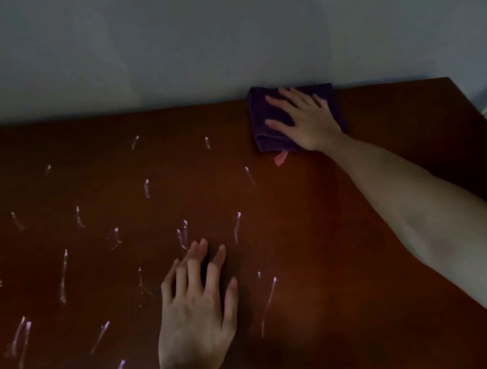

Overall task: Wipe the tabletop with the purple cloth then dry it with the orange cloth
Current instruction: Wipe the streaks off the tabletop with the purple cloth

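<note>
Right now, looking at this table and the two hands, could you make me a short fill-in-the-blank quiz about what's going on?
1. The right hand presses flat on a folded ____ cloth.
2. That cloth lies at the table's far edge, next to the ____.
3. The left hand rests with fingers spread on the bare ____.
4. Pale streaks mostly lie on the table's ____ side.

Missing words: purple; wall; tabletop; left

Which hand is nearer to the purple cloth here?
Right. The right hand lies flat on the purple cloth at the tabletop's far edge. The left hand rests on the bare wood well nearer the person, apart from the cloth.
</note>
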